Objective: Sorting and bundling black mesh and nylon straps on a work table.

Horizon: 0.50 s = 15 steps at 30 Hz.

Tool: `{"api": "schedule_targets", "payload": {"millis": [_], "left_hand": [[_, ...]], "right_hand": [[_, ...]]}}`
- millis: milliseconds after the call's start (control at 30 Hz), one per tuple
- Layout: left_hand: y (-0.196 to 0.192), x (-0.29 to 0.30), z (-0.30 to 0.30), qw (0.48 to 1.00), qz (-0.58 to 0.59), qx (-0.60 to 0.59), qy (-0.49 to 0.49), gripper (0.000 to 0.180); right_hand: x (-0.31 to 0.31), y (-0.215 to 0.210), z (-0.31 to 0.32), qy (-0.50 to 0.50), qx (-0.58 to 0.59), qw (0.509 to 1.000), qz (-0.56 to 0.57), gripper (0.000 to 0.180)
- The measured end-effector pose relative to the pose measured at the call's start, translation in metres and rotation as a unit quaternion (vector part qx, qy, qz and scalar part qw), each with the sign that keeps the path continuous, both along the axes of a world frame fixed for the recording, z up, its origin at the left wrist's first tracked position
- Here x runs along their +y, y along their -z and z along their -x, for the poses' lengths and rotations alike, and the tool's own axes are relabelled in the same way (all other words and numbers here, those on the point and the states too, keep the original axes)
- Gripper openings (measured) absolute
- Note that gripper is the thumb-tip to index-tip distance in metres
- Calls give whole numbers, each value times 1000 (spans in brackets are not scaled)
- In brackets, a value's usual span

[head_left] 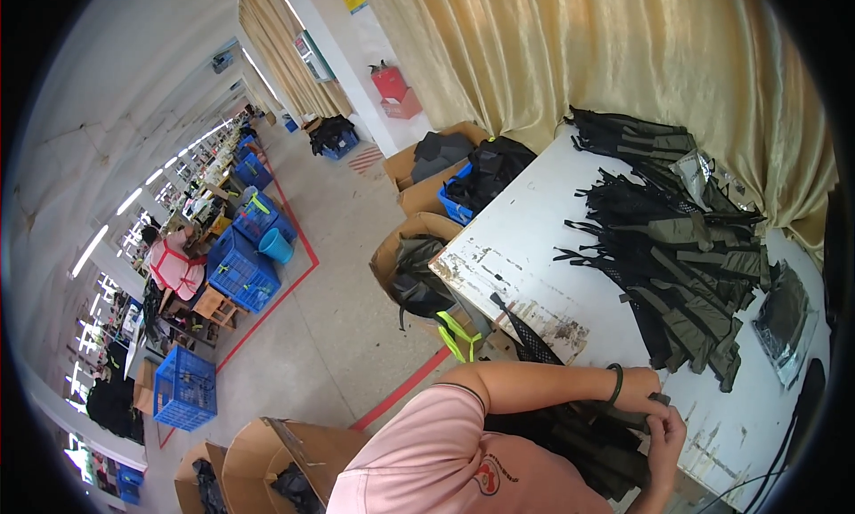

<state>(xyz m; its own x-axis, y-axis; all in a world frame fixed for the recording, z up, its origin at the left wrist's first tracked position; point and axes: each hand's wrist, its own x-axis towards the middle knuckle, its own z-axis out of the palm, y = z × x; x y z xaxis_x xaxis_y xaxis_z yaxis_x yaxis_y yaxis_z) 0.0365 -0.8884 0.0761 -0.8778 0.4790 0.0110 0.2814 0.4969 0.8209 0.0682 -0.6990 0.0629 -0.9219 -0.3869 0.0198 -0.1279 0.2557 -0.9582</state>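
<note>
At the near edge of the white table (534, 216), my left hand (638, 389), with a dark bracelet on its wrist, is closed on a dark olive fabric piece (659, 398). My right hand (666, 436) meets it just below, with fingers pinched at the same piece. Its exact shape is partly covered by my fingers. Beneath my left forearm lies more black and olive fabric (592, 447), and a black mesh strap (525, 336) sticks out beyond the arm. Farther up the table spreads a pile of black mesh and olive straps (677, 247).
A clear plastic bag of dark material (785, 322) lies at the table's right. Cardboard boxes (385, 257) and a blue crate (454, 209) of dark fabric stand beyond the left edge. Curtains (534, 51) hang behind. Blue crates (240, 269) and another person (175, 265) are far left.
</note>
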Motion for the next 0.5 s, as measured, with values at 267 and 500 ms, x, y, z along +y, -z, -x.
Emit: {"api": "schedule_targets", "payload": {"millis": [267,500], "left_hand": [[40,-95,-29,957,81,-109,256,49],[131,-114,-70,868,373,-188,268,43]], "right_hand": [[74,17,-18,67,-157,985,5,20],[106,46,2,22,-43,918,-393,26]]}}
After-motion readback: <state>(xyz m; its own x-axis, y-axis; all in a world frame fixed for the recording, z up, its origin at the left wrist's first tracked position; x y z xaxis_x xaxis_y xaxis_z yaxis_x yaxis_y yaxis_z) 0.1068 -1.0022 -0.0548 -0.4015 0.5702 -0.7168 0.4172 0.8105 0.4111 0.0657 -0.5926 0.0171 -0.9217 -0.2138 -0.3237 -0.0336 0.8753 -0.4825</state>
